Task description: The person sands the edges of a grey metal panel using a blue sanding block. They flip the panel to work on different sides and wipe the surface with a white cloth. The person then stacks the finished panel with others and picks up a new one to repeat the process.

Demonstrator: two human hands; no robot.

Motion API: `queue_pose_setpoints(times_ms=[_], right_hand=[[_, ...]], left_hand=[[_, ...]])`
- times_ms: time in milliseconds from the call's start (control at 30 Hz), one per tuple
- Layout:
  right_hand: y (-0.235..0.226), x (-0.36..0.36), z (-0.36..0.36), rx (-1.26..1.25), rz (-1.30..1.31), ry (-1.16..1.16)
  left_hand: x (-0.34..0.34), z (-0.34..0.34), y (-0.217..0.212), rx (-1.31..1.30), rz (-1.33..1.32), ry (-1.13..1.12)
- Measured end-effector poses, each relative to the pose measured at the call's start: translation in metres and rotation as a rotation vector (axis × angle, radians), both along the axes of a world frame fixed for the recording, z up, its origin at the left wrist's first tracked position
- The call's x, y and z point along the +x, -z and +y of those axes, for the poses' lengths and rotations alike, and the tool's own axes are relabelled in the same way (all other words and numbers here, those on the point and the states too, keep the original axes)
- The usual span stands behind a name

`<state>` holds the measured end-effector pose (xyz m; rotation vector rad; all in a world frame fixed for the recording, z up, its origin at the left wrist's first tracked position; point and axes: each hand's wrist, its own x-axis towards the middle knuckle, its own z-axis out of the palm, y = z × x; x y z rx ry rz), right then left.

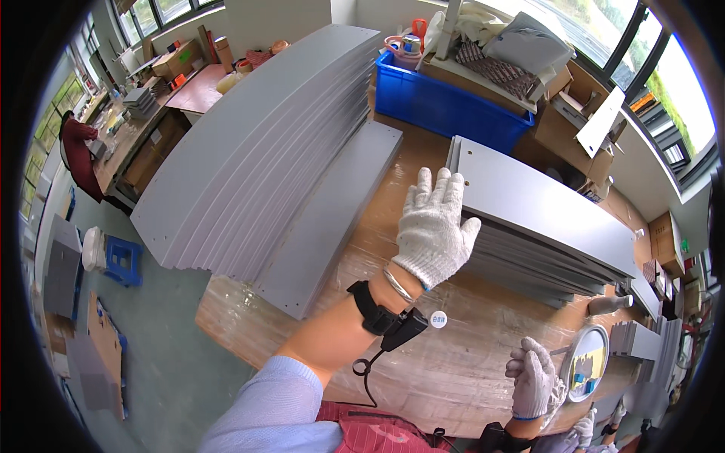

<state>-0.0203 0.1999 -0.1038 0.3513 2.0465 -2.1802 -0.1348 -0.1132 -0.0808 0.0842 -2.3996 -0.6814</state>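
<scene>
My left hand (434, 226), in a white knit glove, is stretched out flat with the thumb apart. It lies against the left end of a stack of grey flat panels (544, 204), and nothing shows in its grip. Lower right, my right hand (532, 377), gloved too, has its fingers curled. Beside it a thin stick-like piece (559, 351) points toward a round white-rimmed container (600, 340) with blue bits in it. Whitish crumpled cloth (555, 404) hangs by that hand; what its fingers hold is hidden.
A long row of grey panels (249, 143) leans on the left of the film-covered table (438, 340). Behind stands a blue bin (453, 102) among cardboard boxes. A grey bottle (608, 304) lies right. Another person (79, 155) is far left; other gloved hands (585, 426) show lower right.
</scene>
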Motion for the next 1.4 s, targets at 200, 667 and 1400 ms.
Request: queue_pose_setpoints(times_ms=[200,667,1400], right_hand=[[-0.012,-0.066,-0.046,-0.15,0.034,0.057],[-0.016,-0.158,-0.012,-0.555,-0.091,-0.073],[0.023,0.09,0.099,-0.481,-0.056,0.576]], left_hand=[[0.027,0.002,-0.013,-0.012,0.024,0.137],[0.058,0.005,0.002,1.219,-0.397,0.682],[0.201,-0.049,0.059,1.606,-0.886,0.834]])
